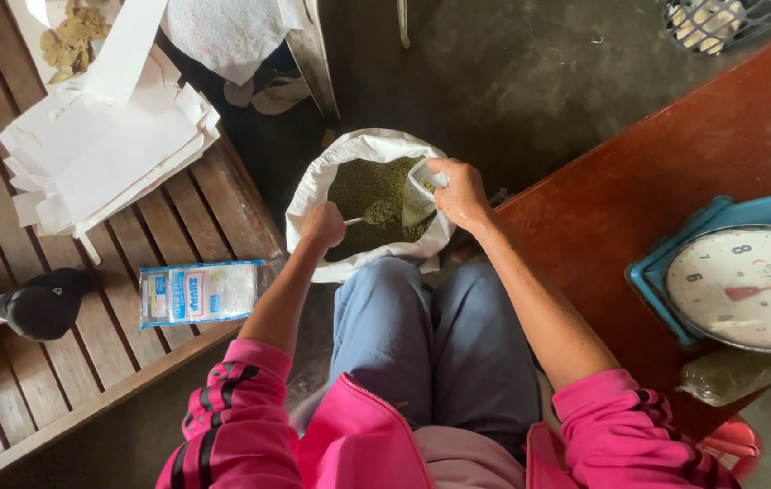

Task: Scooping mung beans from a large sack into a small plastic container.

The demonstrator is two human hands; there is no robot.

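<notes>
A slatted wooden bench (pixel 159 226) fills the left side, its dark planks worn and grooved. On it lies a loose stack of white paper sheets (pixel 105 149), corners fanned out, and nearer the person a flat, glossy blue-and-white packet (pixel 200 292). At the far left edge a foot in a black sock (pixel 41 303) rests on the slats; it belongs to someone else. To the right stands a reddish-brown table (pixel 675 154) with a smooth, slightly shiny top, carrying a blue scale with a round white dial (pixel 747 285) and, just in front of it, a small clear bag of greenish grains (pixel 734 373). The floor between is rough grey concrete.

Between the person's knees, on the floor, sits a white woven sack (pixel 363 204) with its mouth rolled down, full of small green beans (pixel 372 195). The left hand (pixel 324 225) is closed in a fist around the handle of a metal scoop (pixel 372 215) dipped into the beans. The right hand (pixel 459 192) pinches the rim of a small clear plastic bag (pixel 419 201), holding it open over the beans, just beside the scoop. Pink sleeves and blue trousers frame the sack.
</notes>
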